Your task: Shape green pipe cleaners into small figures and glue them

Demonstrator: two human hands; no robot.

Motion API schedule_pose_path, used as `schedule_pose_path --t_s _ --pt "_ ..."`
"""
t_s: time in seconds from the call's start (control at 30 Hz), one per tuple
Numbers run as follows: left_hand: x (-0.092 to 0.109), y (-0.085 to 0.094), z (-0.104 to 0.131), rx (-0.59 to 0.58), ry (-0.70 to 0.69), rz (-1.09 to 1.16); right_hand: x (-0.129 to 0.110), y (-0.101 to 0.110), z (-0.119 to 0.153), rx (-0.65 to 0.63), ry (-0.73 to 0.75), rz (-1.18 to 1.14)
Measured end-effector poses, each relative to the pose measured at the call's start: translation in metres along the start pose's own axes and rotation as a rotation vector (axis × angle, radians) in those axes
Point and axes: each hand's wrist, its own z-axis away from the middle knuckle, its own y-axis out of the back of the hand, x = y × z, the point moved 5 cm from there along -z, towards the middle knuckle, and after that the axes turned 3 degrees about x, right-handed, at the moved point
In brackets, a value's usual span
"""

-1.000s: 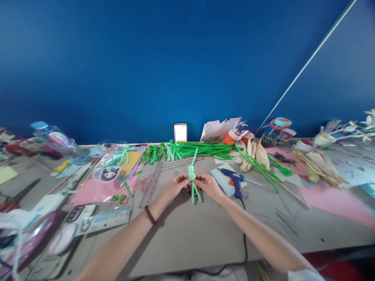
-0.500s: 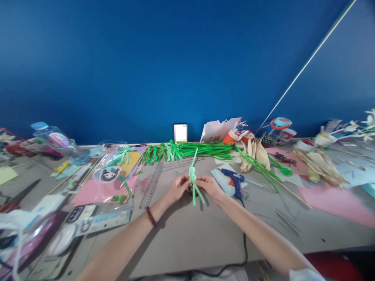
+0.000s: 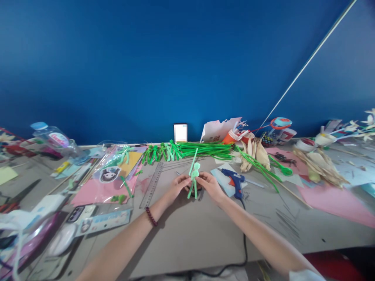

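A light green pipe-cleaner figure (image 3: 195,174) stands upright between my hands over the middle of the table, two legs pointing down and one long strand rising at its upper left. My left hand (image 3: 181,185) pinches it from the left side, a dark beaded bracelet on that wrist. From the right, my right hand (image 3: 207,185) grips it with thumb and fingers near its middle. Something dark, too small to make out, shows behind the figure under my fingers.
Green stems (image 3: 205,150) and small green figures (image 3: 161,152) line the back. A blue glue gun (image 3: 236,182) lies right of my hands, its cord running to the front edge. Left are a clear ruler (image 3: 151,186) and a plastic bag (image 3: 108,175); dried husks (image 3: 258,155) lie right.
The figure has turned and tilted: its round top has shifted right and its legs now point down and slightly left. My hands have barely moved.
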Motion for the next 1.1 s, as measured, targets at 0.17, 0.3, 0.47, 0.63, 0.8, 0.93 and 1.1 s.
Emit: schedule_pose_path --t_s 0.17,0.3,0.47,0.63,0.8,0.93,1.1 --pt "0.01 -0.012 0.007 -0.111 0.001 -0.114 -0.006 0.004 0.0 0.032 0.058 -0.016" --pt "0.014 -0.013 0.008 -0.062 0.004 -0.133 -0.007 0.001 0.001 -0.012 0.055 0.026" --pt "0.012 -0.002 0.004 0.102 -0.057 -0.152 -0.005 0.0 0.002 -0.063 0.017 0.125" --pt "0.002 0.006 -0.002 0.174 -0.051 -0.022 -0.001 0.002 0.001 -0.034 -0.012 0.219" --pt "0.0 0.005 -0.001 0.173 -0.017 0.048 0.003 -0.001 0.0 -0.058 -0.024 0.23" --pt "0.0 0.005 -0.001 0.185 -0.003 0.029 0.006 -0.002 -0.001 -0.071 -0.02 0.203" --pt "0.001 0.005 -0.002 0.174 0.006 0.003 0.008 -0.001 -0.002 -0.074 -0.033 0.17"
